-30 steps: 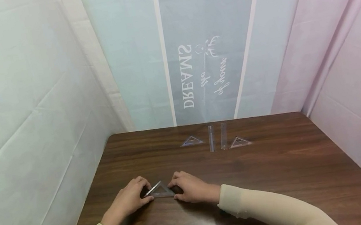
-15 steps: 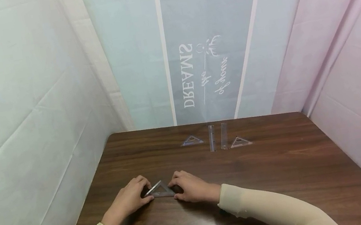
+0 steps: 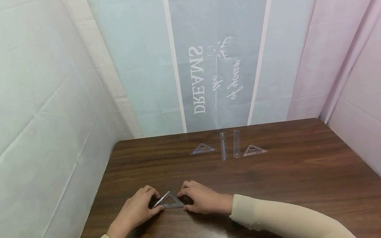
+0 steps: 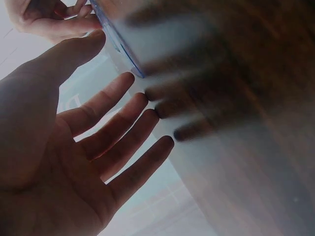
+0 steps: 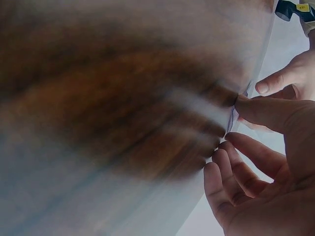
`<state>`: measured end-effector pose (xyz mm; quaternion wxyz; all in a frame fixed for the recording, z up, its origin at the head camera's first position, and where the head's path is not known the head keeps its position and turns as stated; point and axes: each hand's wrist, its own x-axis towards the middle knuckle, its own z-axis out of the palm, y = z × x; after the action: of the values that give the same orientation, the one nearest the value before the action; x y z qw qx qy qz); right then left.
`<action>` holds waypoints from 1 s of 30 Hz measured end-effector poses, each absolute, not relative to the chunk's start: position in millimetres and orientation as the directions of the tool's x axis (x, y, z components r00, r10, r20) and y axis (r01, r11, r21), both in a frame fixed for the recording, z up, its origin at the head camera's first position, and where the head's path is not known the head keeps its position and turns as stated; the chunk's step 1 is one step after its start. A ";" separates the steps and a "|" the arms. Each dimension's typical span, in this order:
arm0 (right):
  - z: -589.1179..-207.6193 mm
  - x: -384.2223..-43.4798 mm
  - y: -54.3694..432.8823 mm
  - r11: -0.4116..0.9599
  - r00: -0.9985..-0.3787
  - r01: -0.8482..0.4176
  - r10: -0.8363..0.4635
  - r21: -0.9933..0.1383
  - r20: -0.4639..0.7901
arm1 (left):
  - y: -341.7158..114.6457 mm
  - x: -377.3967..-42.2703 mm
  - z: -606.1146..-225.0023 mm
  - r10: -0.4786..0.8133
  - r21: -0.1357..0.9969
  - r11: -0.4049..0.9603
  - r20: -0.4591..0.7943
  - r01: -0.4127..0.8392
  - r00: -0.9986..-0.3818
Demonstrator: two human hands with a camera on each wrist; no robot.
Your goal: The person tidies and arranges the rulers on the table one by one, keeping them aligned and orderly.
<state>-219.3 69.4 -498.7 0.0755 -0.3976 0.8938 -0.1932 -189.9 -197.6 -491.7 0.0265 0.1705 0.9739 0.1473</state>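
Note:
A clear triangular set square [image 3: 171,206] lies flat on the brown table between the two hands, one corner pointing away from the person. My left hand [image 3: 138,209] has its thumb and index finger on either side of the left corner; the other fingers rest beside it with tips at the tabletop, as the left wrist view shows. The right hand [image 3: 200,199] pinches the opposite corner between thumb [image 5: 246,107] and index finger. A bluish edge of the set square [image 4: 118,42] shows in the left wrist view. The fingertips partly hide both corners.
Farther back on the wood-grain table [image 3: 298,185] lie a small bluish set square [image 3: 203,151], two clear straight rulers, left ruler [image 3: 223,147] and right ruler [image 3: 236,145], and a pinkish set square [image 3: 254,153]. Cloth walls stand at the left, back and right.

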 end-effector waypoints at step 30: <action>-485.9 -254.0 104.1 0.583 -0.711 -0.627 -0.699 -0.517 0.074 | -156.4 -238.5 -465.1 0.418 0.315 0.861 0.011 0.400 -0.908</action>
<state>-254.0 104.1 -485.9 0.0692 -0.3738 0.8869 -0.2624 -238.5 -156.4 -465.1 0.0291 0.2123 0.9641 0.1571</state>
